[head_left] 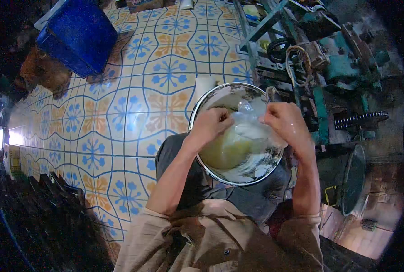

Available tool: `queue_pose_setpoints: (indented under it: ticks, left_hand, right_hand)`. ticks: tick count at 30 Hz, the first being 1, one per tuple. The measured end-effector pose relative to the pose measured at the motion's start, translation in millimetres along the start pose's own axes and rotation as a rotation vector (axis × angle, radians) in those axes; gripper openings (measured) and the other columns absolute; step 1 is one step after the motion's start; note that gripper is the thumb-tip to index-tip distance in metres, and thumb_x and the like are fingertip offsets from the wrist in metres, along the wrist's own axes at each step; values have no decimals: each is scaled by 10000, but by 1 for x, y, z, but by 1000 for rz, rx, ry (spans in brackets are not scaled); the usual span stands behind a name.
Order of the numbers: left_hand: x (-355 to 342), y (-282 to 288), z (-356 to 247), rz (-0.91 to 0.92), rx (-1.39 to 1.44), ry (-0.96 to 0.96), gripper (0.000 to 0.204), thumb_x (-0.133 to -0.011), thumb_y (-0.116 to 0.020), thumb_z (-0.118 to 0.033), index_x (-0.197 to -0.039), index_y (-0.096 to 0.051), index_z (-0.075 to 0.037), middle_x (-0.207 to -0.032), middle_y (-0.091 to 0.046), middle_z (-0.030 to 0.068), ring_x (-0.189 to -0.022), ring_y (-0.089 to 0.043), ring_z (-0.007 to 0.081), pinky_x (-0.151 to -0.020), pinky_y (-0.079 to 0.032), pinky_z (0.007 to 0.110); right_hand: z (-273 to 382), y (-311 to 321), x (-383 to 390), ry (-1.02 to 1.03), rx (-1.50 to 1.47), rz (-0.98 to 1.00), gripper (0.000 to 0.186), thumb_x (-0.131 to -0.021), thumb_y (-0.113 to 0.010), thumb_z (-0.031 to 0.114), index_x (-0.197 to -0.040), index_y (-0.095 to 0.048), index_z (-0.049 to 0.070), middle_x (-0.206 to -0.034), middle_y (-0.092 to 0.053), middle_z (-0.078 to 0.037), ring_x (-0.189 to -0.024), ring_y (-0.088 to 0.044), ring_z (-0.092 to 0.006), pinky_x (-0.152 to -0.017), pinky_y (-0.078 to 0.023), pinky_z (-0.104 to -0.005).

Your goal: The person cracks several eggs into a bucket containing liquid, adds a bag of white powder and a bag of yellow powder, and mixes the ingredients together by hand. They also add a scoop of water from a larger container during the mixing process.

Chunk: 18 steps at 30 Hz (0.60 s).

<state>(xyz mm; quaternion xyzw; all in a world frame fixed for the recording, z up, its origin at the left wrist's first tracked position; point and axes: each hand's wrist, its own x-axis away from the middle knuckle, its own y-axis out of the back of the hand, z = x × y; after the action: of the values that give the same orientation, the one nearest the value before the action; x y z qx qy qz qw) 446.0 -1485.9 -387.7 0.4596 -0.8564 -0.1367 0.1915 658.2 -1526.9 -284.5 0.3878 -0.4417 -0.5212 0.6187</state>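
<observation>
A round bucket with a white-smeared inner wall stands between my legs. Murky yellowish liquid lies in it, with a whitish mass at its right. Over the bucket's opening hangs a clear plastic bag, stretched between my hands. My left hand has its fingers curled in a pinch at the bag's left side. On the opposite side, my right hand, wet-looking on its back, grips the bag with bent fingers. The bag's lower part blends into the whitish mass, so its contents are hard to make out.
A white container stands just behind the bucket. Green machinery with a looped hose and a dark coil spring fills the right. At the far left a blue crate rests above a brown box on patterned tiles.
</observation>
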Motion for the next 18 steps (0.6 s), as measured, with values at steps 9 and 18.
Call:
queue_pose_setpoints:
  ticks: [9, 18]
  left_hand:
    - [-3, 6, 11, -97, 10, -37, 295, -881, -625, -309, -906, -688, -22, -652, -612, 83, -578, -584, 177, -578, -455, 335]
    - [-11, 51, -41, -186, -333, -315, 287, -858, -630, -306, -905, -685, -29, -811, -658, 200, -798, -631, 387, -715, -479, 443]
  right_hand:
    - [21, 7, 1, -48, 38, 9, 342, -743, -697, 334, -840, -688, 6, -815, -663, -226, -801, -650, -402, -735, -492, -481]
    - [-34, -39, 35, -30, -173, 11, 344, -812, -669, 330, -926, -662, 6, -852, -654, -213, -839, -640, -394, -731, -483, -462]
